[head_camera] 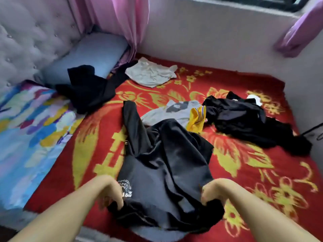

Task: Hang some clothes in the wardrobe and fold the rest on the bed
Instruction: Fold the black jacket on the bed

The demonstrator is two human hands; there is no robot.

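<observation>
A dark satin garment (167, 165) with a small white print lies spread toward me on the red and gold bedspread (244, 172). My left hand (109, 193) grips its near edge on the left side. My right hand (214, 192) grips the same edge on the right side. Beyond it lie a grey printed shirt (174, 112), a yellow piece (196, 119), a black heap (248, 119) to the right, a white garment (150, 74) at the back and another dark heap (87, 86) by the pillow. The wardrobe is out of view.
A lilac pillow (90, 55) leans on the tufted grey headboard (29, 35) at the left. A multicoloured sheet (28, 130) covers the left part of the bed. Pink curtains (120, 20) and a white wall close the far side. A black cable (312, 130) hangs at the right.
</observation>
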